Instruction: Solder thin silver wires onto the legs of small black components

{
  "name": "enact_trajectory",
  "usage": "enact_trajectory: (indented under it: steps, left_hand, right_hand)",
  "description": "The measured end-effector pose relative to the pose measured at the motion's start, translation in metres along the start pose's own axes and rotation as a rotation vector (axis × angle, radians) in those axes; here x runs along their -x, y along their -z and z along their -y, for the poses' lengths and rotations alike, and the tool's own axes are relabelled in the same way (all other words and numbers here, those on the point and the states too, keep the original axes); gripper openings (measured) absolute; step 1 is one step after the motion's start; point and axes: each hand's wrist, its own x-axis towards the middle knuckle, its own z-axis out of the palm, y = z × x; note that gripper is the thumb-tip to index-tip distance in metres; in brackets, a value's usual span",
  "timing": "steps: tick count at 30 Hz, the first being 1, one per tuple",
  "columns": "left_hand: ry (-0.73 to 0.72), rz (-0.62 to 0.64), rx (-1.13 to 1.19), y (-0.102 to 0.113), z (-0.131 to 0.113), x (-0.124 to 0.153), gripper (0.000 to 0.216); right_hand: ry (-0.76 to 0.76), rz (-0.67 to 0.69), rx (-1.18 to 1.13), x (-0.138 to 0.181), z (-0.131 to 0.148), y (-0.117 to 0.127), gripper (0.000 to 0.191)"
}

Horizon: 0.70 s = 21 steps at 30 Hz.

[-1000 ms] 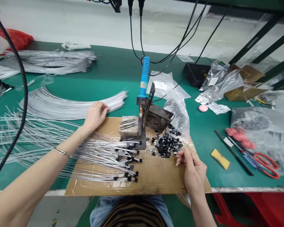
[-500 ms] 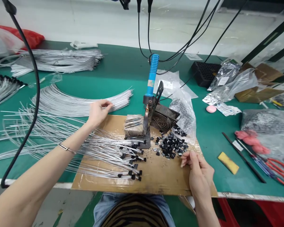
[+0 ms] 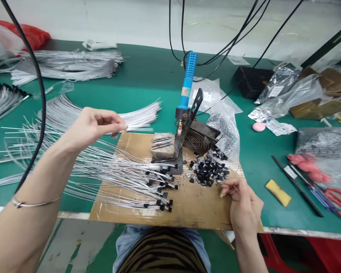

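My left hand (image 3: 93, 125) is lifted above the table, its fingers pinched on a thin white wire (image 3: 139, 129) drawn from the fanned wire bundle (image 3: 102, 117). My right hand (image 3: 243, 204) rests on the cardboard sheet (image 3: 193, 206), fingers curled in a pinch right beside the pile of small black parts (image 3: 208, 172); what it pinches is too small to name. Between the hands lie several wires with black parts on their ends (image 3: 147, 182). A blue-handled soldering iron (image 3: 187, 83) stands in its metal holder behind a grey block (image 3: 161, 146).
A small fan (image 3: 199, 138) and a clear bag (image 3: 226, 132) sit behind the black parts. More wire bundles (image 3: 68, 68) lie at the back left. A yellow sponge (image 3: 277, 192), red scissors (image 3: 333, 201), bags and boxes crowd the right. A black cable (image 3: 38, 87) hangs at left.
My left hand has risen from the wire bundle and come toward me, drawing one wire out. My right hand has curled tighter beside the black parts. The view tilted down a little.
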Motion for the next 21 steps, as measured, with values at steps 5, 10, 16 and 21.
enact_trajectory:
  steps: [5, 10, 16, 21]
  left_hand:
    - [0.09, 0.378, 0.052, -0.015, -0.018, 0.044, 0.029]
    - [0.092, 0.408, 0.09, -0.053, -0.025, 0.071, 0.024]
    - [0.056, 0.385, 0.098, -0.066, -0.029, 0.079, 0.024]
    - [0.037, 0.424, 0.092, -0.066, -0.033, 0.081, 0.026]
  right_hand:
    - [-0.058, 0.066, -0.009, 0.027, 0.014, -0.013, 0.053]
    - [-0.074, 0.464, 0.036, 0.052, 0.042, -0.048, 0.034]
    - [-0.22, 0.686, 0.048, 0.052, 0.056, -0.074, 0.027]
    - [-0.249, 0.651, -0.017, 0.051, 0.051, -0.076, 0.031]
